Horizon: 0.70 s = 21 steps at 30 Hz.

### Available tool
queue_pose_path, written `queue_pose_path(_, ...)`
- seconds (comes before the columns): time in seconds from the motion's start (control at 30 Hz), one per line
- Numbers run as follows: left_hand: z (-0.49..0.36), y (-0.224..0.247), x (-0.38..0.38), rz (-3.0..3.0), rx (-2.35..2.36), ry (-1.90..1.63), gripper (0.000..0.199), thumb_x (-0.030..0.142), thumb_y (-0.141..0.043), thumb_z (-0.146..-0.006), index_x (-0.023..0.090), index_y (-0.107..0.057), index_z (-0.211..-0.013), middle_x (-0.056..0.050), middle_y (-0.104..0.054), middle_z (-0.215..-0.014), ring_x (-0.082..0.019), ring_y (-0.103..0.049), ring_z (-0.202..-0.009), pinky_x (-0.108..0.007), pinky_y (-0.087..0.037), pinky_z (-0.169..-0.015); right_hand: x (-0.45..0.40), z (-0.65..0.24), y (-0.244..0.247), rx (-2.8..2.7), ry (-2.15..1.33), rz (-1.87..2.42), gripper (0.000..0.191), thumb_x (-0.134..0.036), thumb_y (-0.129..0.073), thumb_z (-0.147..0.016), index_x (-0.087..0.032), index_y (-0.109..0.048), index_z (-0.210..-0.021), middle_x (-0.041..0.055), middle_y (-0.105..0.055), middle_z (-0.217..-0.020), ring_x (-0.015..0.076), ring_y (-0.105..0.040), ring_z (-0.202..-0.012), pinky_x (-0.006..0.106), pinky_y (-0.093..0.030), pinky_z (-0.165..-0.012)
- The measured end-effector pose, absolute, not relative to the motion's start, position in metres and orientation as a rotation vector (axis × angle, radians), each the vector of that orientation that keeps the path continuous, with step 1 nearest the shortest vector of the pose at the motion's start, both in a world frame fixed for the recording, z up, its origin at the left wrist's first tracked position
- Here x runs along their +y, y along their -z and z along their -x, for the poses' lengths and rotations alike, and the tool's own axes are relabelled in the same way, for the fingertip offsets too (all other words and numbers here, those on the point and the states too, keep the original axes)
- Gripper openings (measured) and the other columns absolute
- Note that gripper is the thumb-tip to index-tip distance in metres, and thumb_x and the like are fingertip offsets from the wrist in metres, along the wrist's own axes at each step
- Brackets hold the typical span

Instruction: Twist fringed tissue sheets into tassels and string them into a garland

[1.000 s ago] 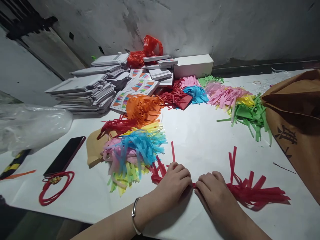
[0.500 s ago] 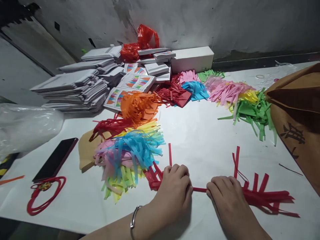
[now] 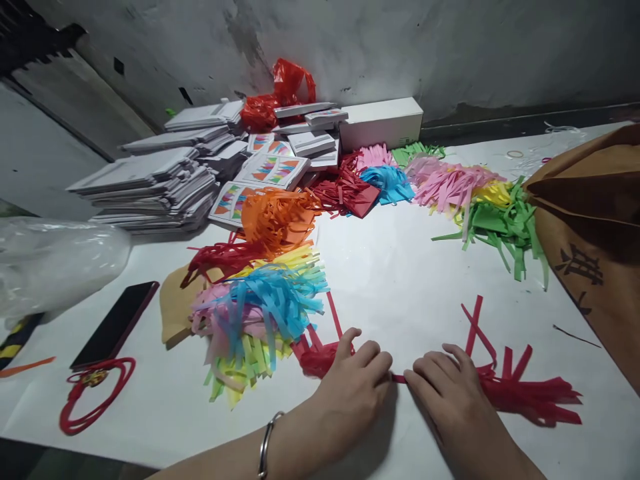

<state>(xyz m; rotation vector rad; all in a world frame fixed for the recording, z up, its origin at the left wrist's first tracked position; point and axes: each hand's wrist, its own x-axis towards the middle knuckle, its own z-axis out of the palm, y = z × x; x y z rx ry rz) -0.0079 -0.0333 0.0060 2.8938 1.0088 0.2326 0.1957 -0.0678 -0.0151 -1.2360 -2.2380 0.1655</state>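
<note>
Fingers (image 3: 383, 363) of the left hand (image 3: 345, 397) are bent over the narrow twisted middle of a red paper tassel (image 3: 535, 397), with the index finger lifted above the others. The right hand (image 3: 453, 393) closes on the same strip just beside it, and a short piece of red shows in the gap between the two hands. Both thumbs are hidden under the palms, so the exact hold is perhaps a pinch, but I see it poorly. The tassel lies low along the white table (image 3: 395, 260); one fringe spreads out beyond the right hand, and the other is partly covered by the left hand, close to the blue fringe (image 3: 280, 297). Under this blue paper, pink and yellow-green strips are only partly visible. Both forearms are cut by the lower edge, and a silver bracelet (image 3: 266, 443) is on the left wrist. At the right side, a brown paper bag (image 3: 590, 193) is cut off, together with its dark writing. At the left, a clear plastic bag (image 3: 65, 267) also leaves the picture, and it covers part of a black-and-yellow striped object (image 3: 20, 339), which I cannot identify.
</note>
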Motion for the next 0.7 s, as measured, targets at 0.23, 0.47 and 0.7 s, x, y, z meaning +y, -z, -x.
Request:
queue_pose_path(0.23,-0.002,-0.015,-0.009,-2.611,1.087,-0.029,0.004,0.016,-0.068,-0.083,0.017,-0.069,-0.078,-0.004,-0.069,-0.091,-0.023,-0.060,-0.090,-0.042,-0.039,-0.087,-0.059,-0.190,0.011,-2.488,0.214,1.118,0.027,0.005,-0.045,-0.078,-0.017,-0.061,-0.075,0.0032,-0.058,-0.073,0.0207,-0.051,-0.073,0.049,-0.038,-0.095)
queue_pose_path(0.47,0.004,-0.052,-0.019,-1.731,0.995,-0.371,0.025,0.031,-0.056,-0.094,0.017,-0.075,-0.102,-0.007,-0.075,-0.095,-0.019,-0.065,-0.086,-0.029,-0.048,-0.078,-0.067,-0.206,-0.019,-2.292,0.341,0.831,0.026,-0.002,-0.044,-0.093,-0.010,-0.069,-0.094,0.0075,-0.070,-0.082,0.0207,-0.062,-0.083,0.051,-0.038,-0.100)
queue_pose_path(0.7,-0.032,-0.076,-0.058,-0.971,0.809,-0.438,0.045,0.051,-0.087,-0.064,0.012,-0.067,-0.074,0.000,-0.060,-0.063,-0.009,-0.049,-0.056,-0.022,-0.040,-0.058,-0.102,-0.231,-0.061,-2.094,0.354,0.860,0.017,-0.007,-0.060,-0.087,-0.014,-0.068,-0.100,0.0035,-0.075,-0.083,0.0173,-0.071,-0.081,0.041,-0.042,-0.101)
